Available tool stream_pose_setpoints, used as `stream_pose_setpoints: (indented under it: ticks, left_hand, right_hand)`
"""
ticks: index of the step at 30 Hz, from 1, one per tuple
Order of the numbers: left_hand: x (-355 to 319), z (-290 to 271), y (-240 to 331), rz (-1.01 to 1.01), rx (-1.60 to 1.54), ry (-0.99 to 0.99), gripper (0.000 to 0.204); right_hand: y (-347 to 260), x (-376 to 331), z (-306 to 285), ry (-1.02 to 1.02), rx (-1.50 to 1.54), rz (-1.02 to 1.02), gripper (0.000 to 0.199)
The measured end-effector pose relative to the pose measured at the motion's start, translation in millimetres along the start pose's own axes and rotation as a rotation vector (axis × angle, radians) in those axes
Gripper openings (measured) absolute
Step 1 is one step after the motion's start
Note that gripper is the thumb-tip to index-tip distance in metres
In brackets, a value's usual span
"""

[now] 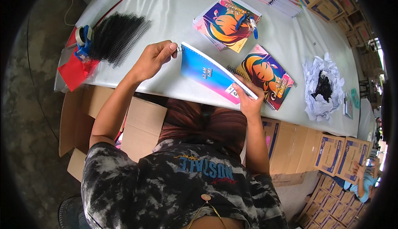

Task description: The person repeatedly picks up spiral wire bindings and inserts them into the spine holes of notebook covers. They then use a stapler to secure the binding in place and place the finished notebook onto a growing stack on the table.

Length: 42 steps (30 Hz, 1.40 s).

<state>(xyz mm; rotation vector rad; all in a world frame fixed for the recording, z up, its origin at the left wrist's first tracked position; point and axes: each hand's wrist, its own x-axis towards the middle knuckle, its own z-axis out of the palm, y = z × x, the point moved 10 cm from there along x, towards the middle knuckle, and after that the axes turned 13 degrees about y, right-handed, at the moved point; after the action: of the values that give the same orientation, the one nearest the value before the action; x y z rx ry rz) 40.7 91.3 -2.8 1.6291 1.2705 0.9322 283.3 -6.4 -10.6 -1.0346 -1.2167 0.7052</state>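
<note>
A notebook with a blue-to-pink cover hangs tilted over the table's near edge. My right hand is closed on its lower right end, thumb on the cover. At the opposite corner, my left hand pinches the end of a dark spiral binding coil; most of this coil is hidden. Beyond the notebook lies a stack of illustrated notebooks, with blue-handled pliers resting on top. Beside my right hand are spiral-bound notebooks with a face drawn on the cover.
Loose black coils are heaped at the left, next to a blue tape dispenser. Crumpled white paper holding black scraps sits on the right of the white-covered table. Cardboard boxes stand below; another person is at far right.
</note>
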Motion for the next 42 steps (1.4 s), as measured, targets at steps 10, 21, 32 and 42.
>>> stream_pose_setpoints:
  ticks: [10,21,32,42]
  left_hand:
    - [11.6,4.4,18.3,-0.232,-0.171,-0.192,0.035]
    - [-1.0,19.4,102.5,0.597,0.884,-0.166,0.039]
    - [-24.1,32.1,119.4,0.988,0.896,-0.165,0.026]
    - [-53.4,48.4,-9.7,0.970,0.890,0.097,0.108]
  right_hand:
    - [-3.7,1.3,-3.9,-0.065,0.041,-0.121,0.028]
    - [-5.5,-8.1,9.6,-0.125,-0.041,-0.060,0.030]
    - [-22.1,-16.9,10.7,-0.066,-0.097,-0.266,0.032]
    - [-36.4,-26.6,13.1,0.008,-0.151,-0.382,0.030]
